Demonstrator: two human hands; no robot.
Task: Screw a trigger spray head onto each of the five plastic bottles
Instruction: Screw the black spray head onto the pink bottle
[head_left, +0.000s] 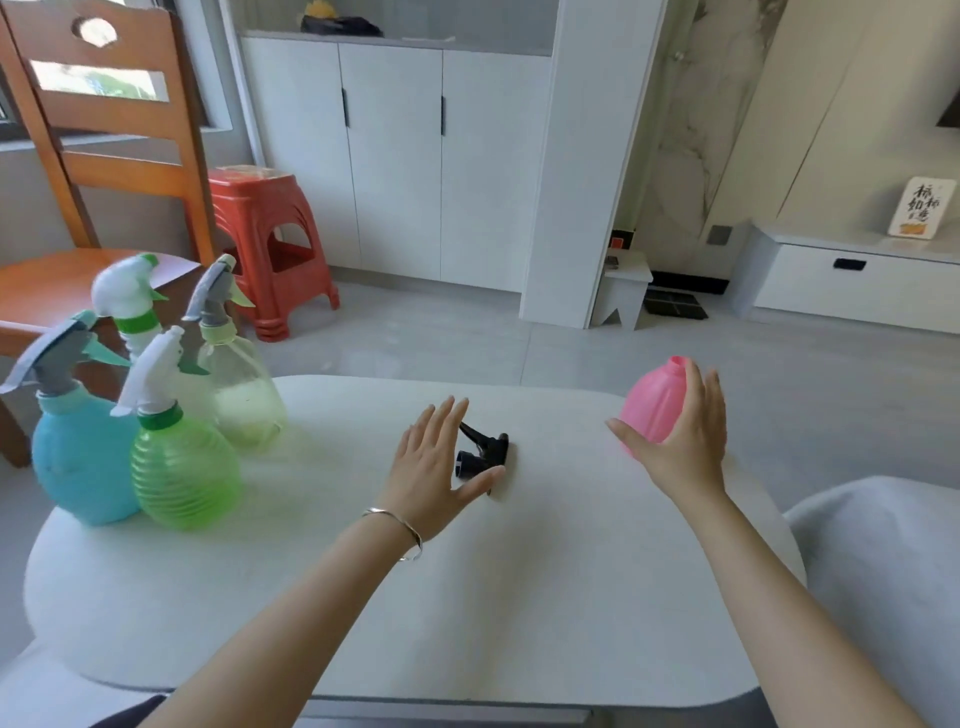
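A black trigger spray head (483, 452) lies on the white table (467, 597) near its middle. My left hand (434, 462) hovers right beside it, fingers spread, holding nothing. A pink bottle (652, 402) with a bare neck stands at the table's far right edge. My right hand (680, 441) is open against its side, fingers apart and not closed around it. At the left stand several bottles with spray heads on: a blue one (78, 457), a ribbed green one (182, 467), a clear one (244, 395) and a white one (132, 306) behind.
A wooden chair (104, 156) stands behind the bottles at left, with a red plastic stool (265, 244) beyond it. White cabinets (395, 156) line the far wall. A grey cushioned seat (883, 571) is at my right.
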